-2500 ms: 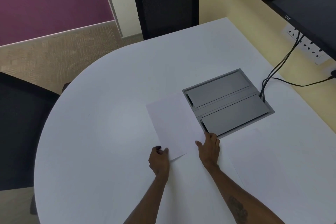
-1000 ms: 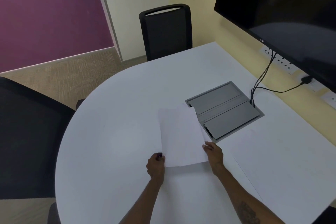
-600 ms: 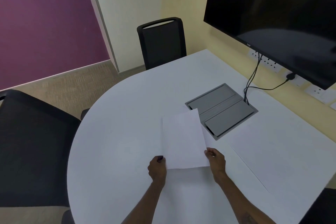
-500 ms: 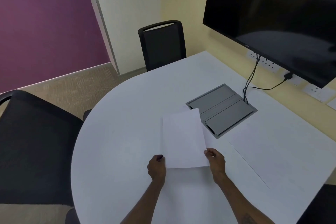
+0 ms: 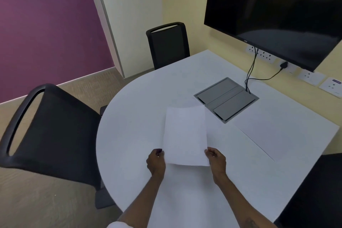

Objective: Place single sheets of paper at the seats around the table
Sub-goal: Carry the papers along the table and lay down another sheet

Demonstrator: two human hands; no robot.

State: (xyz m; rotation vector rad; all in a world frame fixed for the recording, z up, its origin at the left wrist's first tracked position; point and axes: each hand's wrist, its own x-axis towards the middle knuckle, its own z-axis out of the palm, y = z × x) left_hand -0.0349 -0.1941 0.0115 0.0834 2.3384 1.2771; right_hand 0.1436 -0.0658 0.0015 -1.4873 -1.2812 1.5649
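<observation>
Above the white desk (image 5: 129,126), left hand (image 5: 156,162) pinches the lower left edge of a single paper sheet (image 5: 185,135); right hand (image 5: 216,160) pinches its lower right edge, both forearms extended forward, sheet raised off the surface.

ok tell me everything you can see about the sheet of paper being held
The sheet of paper is plain white, blank on its visible face, thin and slightly curved. It is held in portrait, its far edge raised above the white table toward the grey cable box. The left hand pinches its near left corner and the right hand its near right corner. The near edge bows a little between them. No creases or folds show.
</observation>
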